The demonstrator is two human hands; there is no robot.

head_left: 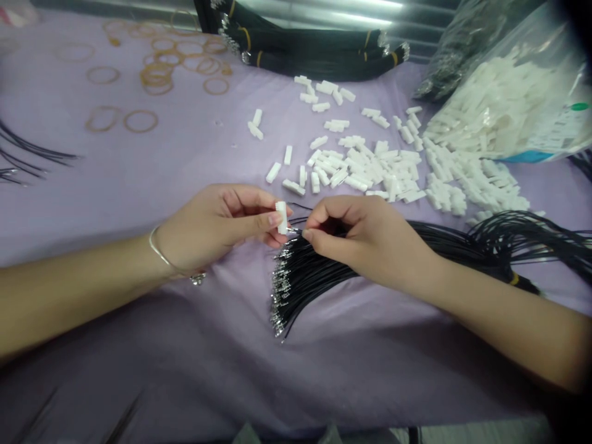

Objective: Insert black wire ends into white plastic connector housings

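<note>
Between the thumb and fingers of my left hand (231, 216) is a small white plastic connector housing (282, 217), held upright. My right hand (365, 237) pinches a thin black wire close to its metal terminal (292, 230). That terminal points at the right side of the housing; whether it is inside cannot be made out. Below the hands lies a bundle of black wires (314, 262), with silver terminals (280, 290) fanned out at its left end. Loose white housings (370, 166) are heaped just beyond my right hand.
Yellow rubber bands (157, 71) lie at the far left of the purple cloth (194, 142). Tied black wire bundles (314, 52) rest at the back. A clear bag of white housings (504, 105) stands at the right. More black wires (32, 148) lie at the left edge.
</note>
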